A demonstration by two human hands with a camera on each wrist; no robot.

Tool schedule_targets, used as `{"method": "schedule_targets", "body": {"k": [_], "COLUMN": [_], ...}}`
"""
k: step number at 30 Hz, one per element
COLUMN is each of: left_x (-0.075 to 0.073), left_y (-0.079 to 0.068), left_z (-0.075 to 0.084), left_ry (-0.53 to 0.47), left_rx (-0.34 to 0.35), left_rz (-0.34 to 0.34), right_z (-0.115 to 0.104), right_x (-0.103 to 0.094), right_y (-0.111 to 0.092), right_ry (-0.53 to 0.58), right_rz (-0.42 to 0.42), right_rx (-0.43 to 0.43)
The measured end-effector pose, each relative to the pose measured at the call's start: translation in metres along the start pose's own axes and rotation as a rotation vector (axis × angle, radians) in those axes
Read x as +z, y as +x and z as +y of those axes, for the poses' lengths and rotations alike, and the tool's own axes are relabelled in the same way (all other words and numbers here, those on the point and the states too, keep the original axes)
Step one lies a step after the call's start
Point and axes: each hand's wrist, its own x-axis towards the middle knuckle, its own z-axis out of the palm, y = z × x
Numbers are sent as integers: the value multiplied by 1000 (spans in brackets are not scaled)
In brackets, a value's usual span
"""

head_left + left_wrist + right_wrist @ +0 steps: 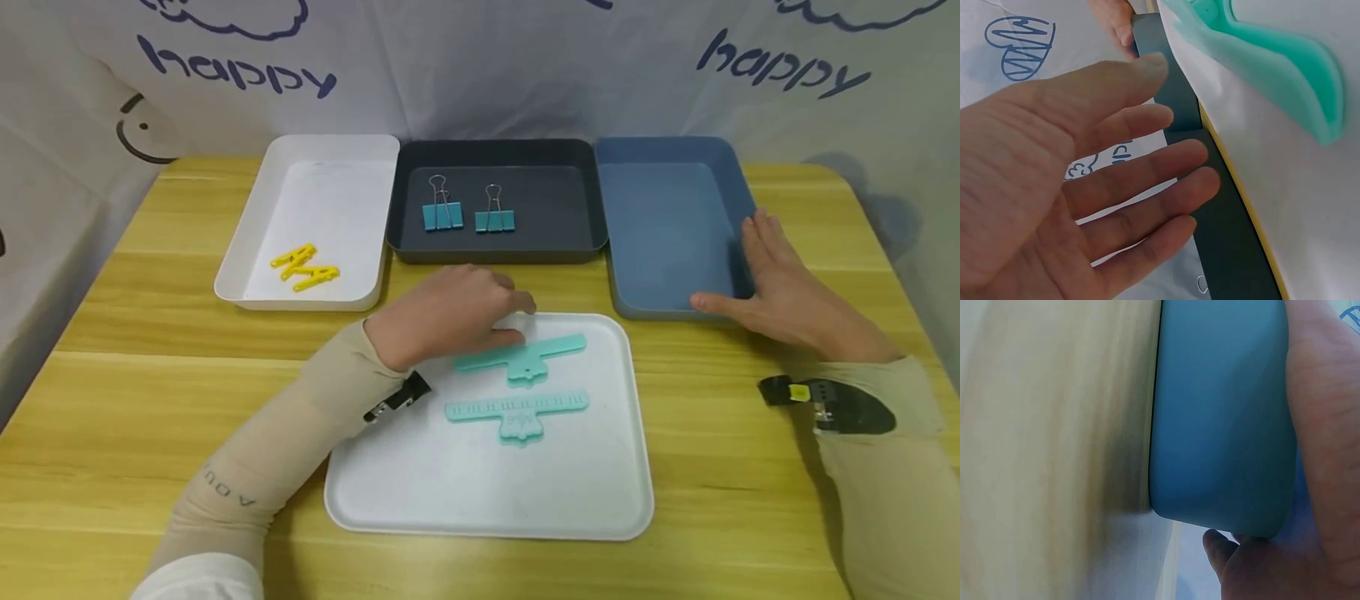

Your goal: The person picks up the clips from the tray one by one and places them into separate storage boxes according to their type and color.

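Observation:
My left hand (457,312) hovers over the back of the white tray (420,492), fingers loosely extended and apart, nothing between them. Just beneath its thumb lies a mint-green ruler-shaped bag clip (527,363), partly covered by the hand; the left wrist view shows the clip's edge (1272,69) close by. A second mint-green bag clip (519,414) lies parallel in front of it, its bar marked like a ruler. My right hand (795,292) rests on the front right corner of the blue tray (675,310), thumb over the front rim and fingers along the right side.
Behind the white tray, a white box (330,192) holds yellow clothespins (315,277). A dark grey box (555,246) beside it holds two teal binder clips, one (442,217) larger than the other (495,221). Behind the wooden table (150,400) hangs a printed cloth (487,67).

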Motion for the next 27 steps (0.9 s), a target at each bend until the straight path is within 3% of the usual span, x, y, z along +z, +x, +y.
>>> {"method": "schedule_targets", "body": {"k": [13, 20, 27], "left_x": [-3, -2, 0], "left_y": [-3, -2, -2], "left_z": [6, 6, 5], "left_ry": [16, -30, -19], "left_rx": [-111, -157, -133], "left_rz": [-229, -287, -295], "right_z": [-1, -1, -1], "right_x": [1, 0, 0], "right_y": [0, 0, 1], "right_ry": [0, -1, -13], "right_rz": [4, 3, -14], "right_rx": [7, 5, 23]}}
